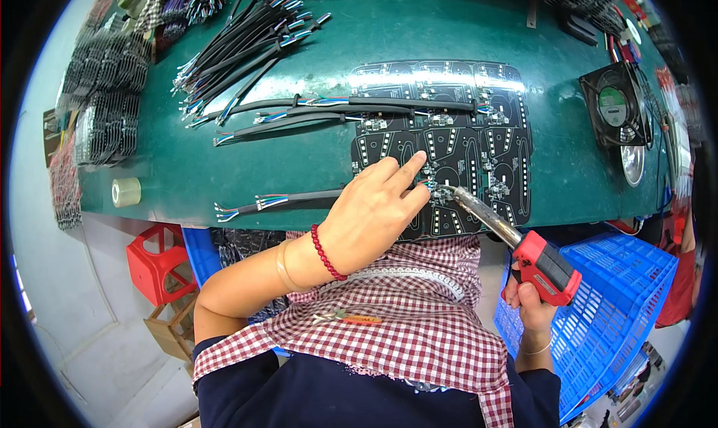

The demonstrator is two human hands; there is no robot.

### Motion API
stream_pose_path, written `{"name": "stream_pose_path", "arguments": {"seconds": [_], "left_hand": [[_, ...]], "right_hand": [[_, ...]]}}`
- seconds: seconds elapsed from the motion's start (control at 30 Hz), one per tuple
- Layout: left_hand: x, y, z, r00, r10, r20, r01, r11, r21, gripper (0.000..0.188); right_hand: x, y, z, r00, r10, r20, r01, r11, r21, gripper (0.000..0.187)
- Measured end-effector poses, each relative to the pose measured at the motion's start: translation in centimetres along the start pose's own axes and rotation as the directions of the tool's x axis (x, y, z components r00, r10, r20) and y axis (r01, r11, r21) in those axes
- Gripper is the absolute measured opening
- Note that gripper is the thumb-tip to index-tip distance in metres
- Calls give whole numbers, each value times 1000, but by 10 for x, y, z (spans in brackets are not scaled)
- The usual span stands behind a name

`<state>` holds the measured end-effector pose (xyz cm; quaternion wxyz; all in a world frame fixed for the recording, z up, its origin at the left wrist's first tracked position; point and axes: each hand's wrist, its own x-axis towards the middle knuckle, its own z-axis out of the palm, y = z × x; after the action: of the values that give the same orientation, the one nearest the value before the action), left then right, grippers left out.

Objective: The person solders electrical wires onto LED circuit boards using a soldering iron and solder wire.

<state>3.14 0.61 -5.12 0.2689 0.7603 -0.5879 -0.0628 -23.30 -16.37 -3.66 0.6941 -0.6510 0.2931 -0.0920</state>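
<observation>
My left hand (378, 207) rests over a black panel of circuit boards (511, 162), pinching the end of a black-sleeved cable (310, 197) with thumb and fingers. The index finger is stretched over the board. Thin coloured wires show at the fingertips, and the cable's other bare ends trail to the left. In my right hand (527, 304) is a red and black soldering gun (550, 267). Its metal tip meets the board, or hovers just above it, beside the held wires. Further up the panel, a few more cables (374, 106) reach its solder points.
A pile of black cables (247, 50) lies at the far left of the green table (187, 159). A tape roll (126, 192) sits near the left edge, a fan (615, 106) at the right. Below are a blue crate (598, 301) and a red stool (158, 263).
</observation>
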Motion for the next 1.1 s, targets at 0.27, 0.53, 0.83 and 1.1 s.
{"name": "stream_pose_path", "arguments": {"seconds": [0.27,0.53,0.83,1.1], "left_hand": [[-1,1,1,1000,-16,0,16,1000,10,30],[2,3,-1,1000,-4,17,3,998,62,27],[0,2,2,1000,9,-5,-8,999,49,28],[-1,4,3,1000,9,-15,-8,998,67,29]], "right_hand": [[3,6,-2,999,19,28,-18,998,-58,38],[8,-2,-4,998,52,20,-49,987,-155,36],[17,-18,-1,994,109,-11,-110,990,-90,31],[16,-28,0,984,175,-37,-173,984,49,22]]}}
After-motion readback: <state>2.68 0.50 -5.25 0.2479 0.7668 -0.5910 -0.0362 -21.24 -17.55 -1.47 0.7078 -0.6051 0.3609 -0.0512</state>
